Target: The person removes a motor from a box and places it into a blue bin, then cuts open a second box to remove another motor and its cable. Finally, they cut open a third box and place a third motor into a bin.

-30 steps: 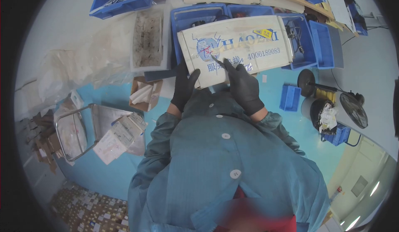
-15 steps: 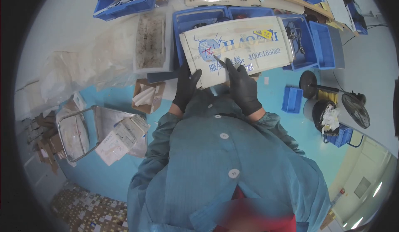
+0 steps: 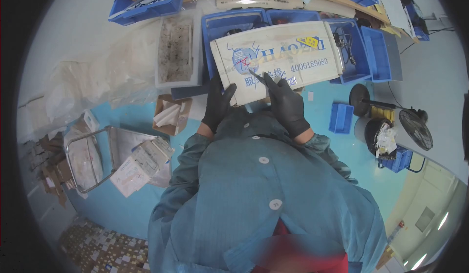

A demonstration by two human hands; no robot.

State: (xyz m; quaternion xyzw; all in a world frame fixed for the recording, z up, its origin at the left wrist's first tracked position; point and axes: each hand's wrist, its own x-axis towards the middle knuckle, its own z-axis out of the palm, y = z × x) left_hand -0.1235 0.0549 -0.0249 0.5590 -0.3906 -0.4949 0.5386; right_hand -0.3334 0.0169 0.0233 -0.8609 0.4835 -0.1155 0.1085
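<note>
A white cardboard box (image 3: 278,65) printed with blue lettering lies tilted in front of me. It has handwritten red and blue strokes on its left part and a yellow label near the top right. My left hand (image 3: 219,104), in a black glove, grips its lower left corner, thumb on the top face and the other fingers hidden. My right hand (image 3: 287,104), also in a black glove, is closed around a dark slender pointed tool (image 3: 257,76). The tool's tip is at the box face, near the blue round logo; its exact kind I cannot tell.
Behind the box stand blue bins (image 3: 234,19) with parts and cables. A whitish tray (image 3: 177,53) is to the left. Below are an open carton (image 3: 171,114), a metal-framed cart (image 3: 112,131) and a small blue crate (image 3: 340,118). A fan (image 3: 415,129) and a waste bin (image 3: 383,138) stand right.
The pointed tool and my right hand have shifted slightly down along the box face. My left hand keeps its grip on the corner. The whole view has moved slightly.
</note>
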